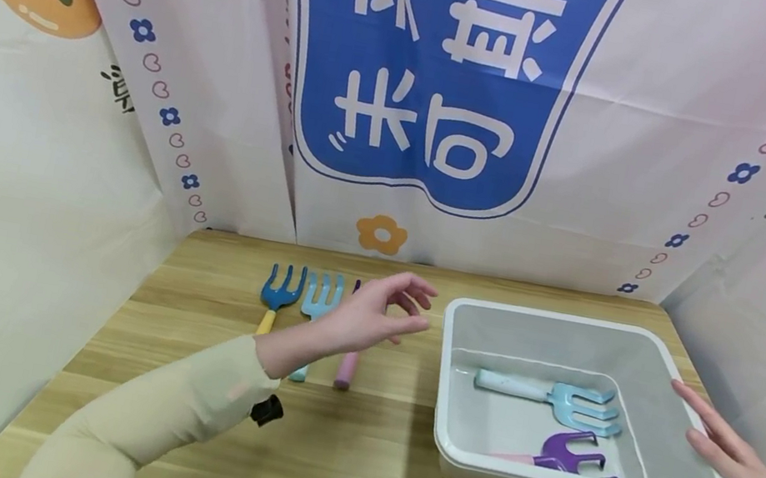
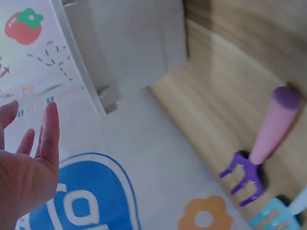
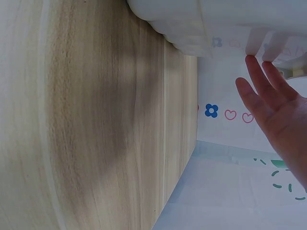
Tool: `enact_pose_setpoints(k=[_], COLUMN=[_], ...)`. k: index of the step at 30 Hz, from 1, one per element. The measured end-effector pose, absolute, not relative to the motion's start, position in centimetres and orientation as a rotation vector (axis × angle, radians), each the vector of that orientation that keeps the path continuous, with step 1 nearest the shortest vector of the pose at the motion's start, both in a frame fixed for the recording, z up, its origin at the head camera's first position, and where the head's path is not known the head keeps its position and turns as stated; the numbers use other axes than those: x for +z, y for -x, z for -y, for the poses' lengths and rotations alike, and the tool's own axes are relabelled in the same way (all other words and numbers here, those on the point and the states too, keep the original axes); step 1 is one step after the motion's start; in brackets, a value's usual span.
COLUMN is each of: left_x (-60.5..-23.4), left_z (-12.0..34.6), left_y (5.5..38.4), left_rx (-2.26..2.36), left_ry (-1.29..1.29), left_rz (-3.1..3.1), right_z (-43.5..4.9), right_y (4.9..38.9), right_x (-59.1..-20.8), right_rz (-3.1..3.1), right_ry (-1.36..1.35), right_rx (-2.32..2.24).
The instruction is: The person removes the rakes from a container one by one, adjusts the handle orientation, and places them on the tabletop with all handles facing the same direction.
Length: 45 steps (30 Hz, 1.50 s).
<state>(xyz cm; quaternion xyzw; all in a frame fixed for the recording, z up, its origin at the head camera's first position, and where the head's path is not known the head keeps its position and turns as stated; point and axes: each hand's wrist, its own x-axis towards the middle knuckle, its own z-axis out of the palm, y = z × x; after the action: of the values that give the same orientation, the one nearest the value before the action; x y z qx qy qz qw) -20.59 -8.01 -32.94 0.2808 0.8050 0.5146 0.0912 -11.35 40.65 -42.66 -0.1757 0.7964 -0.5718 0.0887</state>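
Observation:
A white plastic basin stands on the right of the table. Inside it lie a light blue hand rake and a purple hand rake with a pink handle, partly hidden by the front wall. My right hand is at the basin's right rim, fingers extended. My left hand hovers left of the basin with loosely bent fingers, holding nothing. Under and beside that arm lie a dark blue rake with a yellow handle, another light blue rake, and another purple rake with a pink handle.
The wooden table carries the basin and the loose rakes. A printed white cloth hangs behind it, and white cloth covers both sides. A small black object shows at the left sleeve's cuff.

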Motion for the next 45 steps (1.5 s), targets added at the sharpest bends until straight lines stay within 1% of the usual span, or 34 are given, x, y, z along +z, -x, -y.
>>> enact_pose_setpoints(k=[11,19,26,33,45], left_x=[-31.6,-32.1,-32.9,-34.1,-35.1], left_z=[3.7,0.8,-1.0,-2.6,-5.2], left_y=[21.8,23.6,25.4,26.9,27.9], left_rx=[1.313,1.172,1.070,0.962,0.801], left_ry=[-1.006,-1.143,-1.204,-1.210,-1.153], left_rz=[-2.330,-2.260,-2.135,-2.033,-2.009], right_z=[-40.8,-40.9,-40.7,-40.9,-40.9], right_y=[11.3,11.3,11.5,11.5,11.6], right_x=[-42.9,-42.9,-42.8,-42.9,-43.0], right_rz=[-2.389,-2.409,-2.406,-2.403,-2.401], right_ry=[0.499,0.494,0.514,0.512,0.536], right_rx=[-1.697,-1.688,-1.684,-1.683,-1.688])
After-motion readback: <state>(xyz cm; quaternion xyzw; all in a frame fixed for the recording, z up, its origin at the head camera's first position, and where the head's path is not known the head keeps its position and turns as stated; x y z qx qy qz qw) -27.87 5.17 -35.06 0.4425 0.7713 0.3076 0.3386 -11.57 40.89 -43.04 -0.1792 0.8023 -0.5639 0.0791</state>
